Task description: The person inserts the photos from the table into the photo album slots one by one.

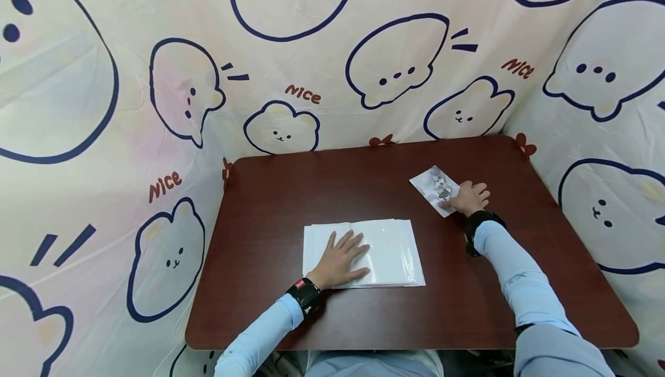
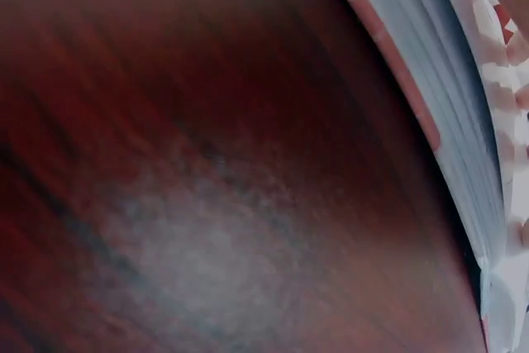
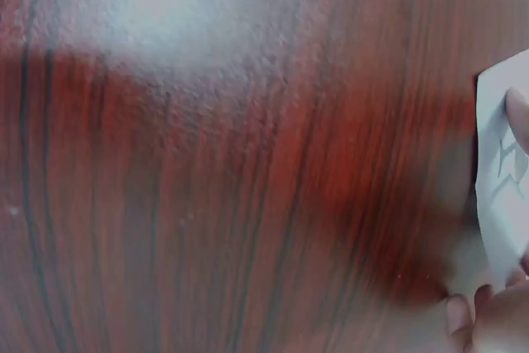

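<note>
A stack of clear plastic sleeves over white sheets [image 1: 384, 250] lies in the middle of the dark red-brown table [image 1: 291, 192]. My left hand [image 1: 340, 258] rests flat on the stack's left half, fingers straight and spread. Further right and back lies a small printed photo card [image 1: 433, 187]. My right hand [image 1: 467, 198] sits on its near right corner, fingers curled over the card's edge. In the right wrist view the card's white edge [image 3: 504, 188] shows at the right border with fingertips [image 3: 459, 316] below it. The left wrist view shows the stack's edge [image 2: 450, 105] up close.
A cloth backdrop with cartoon bear outlines [image 1: 280, 129] stands around the table on the back and both sides. The table's front edge [image 1: 405, 342] runs close to my body.
</note>
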Motion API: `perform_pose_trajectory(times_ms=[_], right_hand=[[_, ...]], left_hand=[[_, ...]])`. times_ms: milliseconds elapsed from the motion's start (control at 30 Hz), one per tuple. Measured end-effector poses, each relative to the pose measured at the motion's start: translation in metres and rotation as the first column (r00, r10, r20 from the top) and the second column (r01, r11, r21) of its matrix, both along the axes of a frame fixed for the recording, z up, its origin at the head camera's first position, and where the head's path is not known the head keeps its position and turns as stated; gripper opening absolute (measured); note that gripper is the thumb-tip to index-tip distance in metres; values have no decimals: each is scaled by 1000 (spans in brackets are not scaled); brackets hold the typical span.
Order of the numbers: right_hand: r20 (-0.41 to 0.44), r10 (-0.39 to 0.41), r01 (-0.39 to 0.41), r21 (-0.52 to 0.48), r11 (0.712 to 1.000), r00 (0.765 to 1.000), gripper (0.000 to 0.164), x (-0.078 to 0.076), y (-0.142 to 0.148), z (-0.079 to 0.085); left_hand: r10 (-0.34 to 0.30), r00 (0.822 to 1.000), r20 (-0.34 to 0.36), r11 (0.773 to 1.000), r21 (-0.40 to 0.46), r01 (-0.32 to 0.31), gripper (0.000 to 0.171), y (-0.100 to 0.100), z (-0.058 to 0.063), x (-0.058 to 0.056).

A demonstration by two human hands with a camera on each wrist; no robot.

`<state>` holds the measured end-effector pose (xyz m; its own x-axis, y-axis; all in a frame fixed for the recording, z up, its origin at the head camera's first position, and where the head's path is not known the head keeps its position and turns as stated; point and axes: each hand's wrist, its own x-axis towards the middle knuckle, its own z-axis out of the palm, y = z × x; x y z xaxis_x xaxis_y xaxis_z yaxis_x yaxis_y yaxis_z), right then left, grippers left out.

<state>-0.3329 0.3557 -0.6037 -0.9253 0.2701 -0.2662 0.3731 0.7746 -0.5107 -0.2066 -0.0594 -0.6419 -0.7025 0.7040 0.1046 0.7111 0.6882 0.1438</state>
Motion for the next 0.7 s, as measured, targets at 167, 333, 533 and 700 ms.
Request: perform_pose_trajectory(times_ms=[167,333,533,700], right_hand=[[-102,-83,65,-163,984,991,70,6,-11,3],[-175,-202,133,-340,931,964,58,10,-31,27],[-334,-63,-71,-375,924,941,38,12,-56,64],[-496,224,-350,-177,920,839,25,18,-80,88]], left_hand=[[30,1000,8,1000,8,-30,64,5,-3,-1],[25,999,40,998,49,-26,62,7,2,-9],[160,985,62,913,371,-171,45,15,24,-18],[167,966,195,711,655,-255,37,28,46,-26]])
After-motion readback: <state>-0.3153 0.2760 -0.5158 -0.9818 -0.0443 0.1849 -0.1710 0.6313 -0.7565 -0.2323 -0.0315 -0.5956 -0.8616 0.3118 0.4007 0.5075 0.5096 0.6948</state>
